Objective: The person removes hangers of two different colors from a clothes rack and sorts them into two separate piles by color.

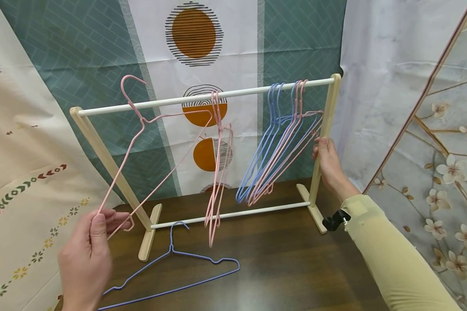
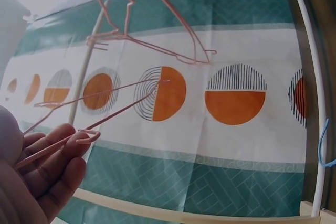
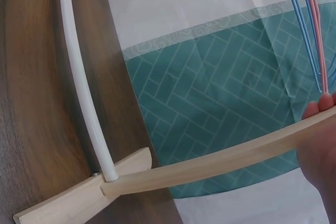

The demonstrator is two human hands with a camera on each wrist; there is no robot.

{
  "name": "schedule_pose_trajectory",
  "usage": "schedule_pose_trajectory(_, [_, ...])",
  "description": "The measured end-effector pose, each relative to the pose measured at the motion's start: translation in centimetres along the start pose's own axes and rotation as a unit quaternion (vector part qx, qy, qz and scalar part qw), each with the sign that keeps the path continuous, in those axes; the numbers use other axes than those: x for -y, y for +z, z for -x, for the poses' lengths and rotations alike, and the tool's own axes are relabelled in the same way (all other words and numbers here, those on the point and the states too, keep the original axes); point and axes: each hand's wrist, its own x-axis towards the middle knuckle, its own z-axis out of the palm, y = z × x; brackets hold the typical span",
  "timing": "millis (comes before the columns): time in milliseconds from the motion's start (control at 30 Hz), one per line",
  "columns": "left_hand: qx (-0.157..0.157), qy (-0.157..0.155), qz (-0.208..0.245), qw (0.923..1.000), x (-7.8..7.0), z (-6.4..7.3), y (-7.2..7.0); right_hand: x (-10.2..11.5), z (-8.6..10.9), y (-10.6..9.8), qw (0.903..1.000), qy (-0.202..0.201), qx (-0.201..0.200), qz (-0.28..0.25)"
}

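Note:
My left hand (image 1: 86, 255) pinches one lower corner of a pink clothes hanger (image 1: 141, 120) between thumb and fingers. The hanger's hook rises above the rack's white top rail (image 1: 241, 92), overlapping it near the left end in the head view. In the left wrist view, the bent corner of the pink hanger (image 2: 89, 136) lies across the fingers (image 2: 68, 166). At the other side, my right hand (image 1: 332, 166) grips the wooden right post (image 1: 328, 108), its thumb on the near face. The right wrist view shows that hand (image 3: 317, 156) around the post (image 3: 220, 163).
Pink hangers (image 1: 216, 172) hang mid-rail. Several blue hangers (image 1: 262, 142) and pink ones crowd near the right post. A periwinkle hanger (image 1: 190, 255) lies flat on the brown table (image 1: 272, 263) in front of the rack. Patterned cloths (image 1: 295, 43) surround the rack behind and beside it.

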Motion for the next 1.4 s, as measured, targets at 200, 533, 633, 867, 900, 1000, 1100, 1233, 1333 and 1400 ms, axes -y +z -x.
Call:
schedule_pose_trajectory(200, [-0.010,-0.017,-0.001,0.9998,-0.1,0.4,-1.1,-0.1,-0.1,-0.1,0.9993,0.018,-0.005,-0.033])
schedule_pose_trajectory(533, [-0.014,-0.063,-0.011,0.9979,-0.2,1.7,-2.9,0.9,0.0,-1.3,0.9980,0.030,0.014,-0.053])
schedule_pose_trajectory(633, [-0.013,-0.074,-0.014,0.9971,-0.2,2.0,-3.4,1.6,0.0,-1.4,0.9997,0.021,0.000,-0.009])
schedule_pose_trajectory(867, [-0.028,-0.096,-0.022,0.9947,0.7,2.9,-4.1,2.2,-0.1,-1.5,0.9989,0.020,0.008,0.041])
schedule_pose_trajectory(900, [-0.030,-0.101,-0.021,0.9942,0.9,3.1,-4.2,2.1,-0.2,-1.6,0.9989,0.020,0.014,0.041])
schedule_pose_trajectory(1000, [-0.032,-0.110,-0.011,0.9933,1.5,3.8,-4.5,2.1,-0.3,-1.6,0.9987,0.020,0.027,0.039])
schedule_pose_trajectory(1100, [-0.027,-0.102,0.016,0.9943,2.3,4.6,-4.5,2.0,-0.4,-1.6,0.9988,0.019,0.032,0.032])
schedule_pose_trajectory(1233, [-0.015,-0.092,0.107,0.9898,3.3,5.9,-4.4,1.7,-0.6,-1.3,0.9995,0.021,0.024,0.002])
schedule_pose_trajectory(1333, [-0.010,-0.100,0.164,0.9813,4.0,6.7,-4.1,1.5,-0.6,-0.9,0.9991,0.024,0.015,-0.033])
schedule_pose_trajectory(1400, [-0.003,-0.108,0.152,0.9825,4.2,7.3,-3.9,1.5,-0.6,-0.7,0.9984,0.025,0.010,-0.050])
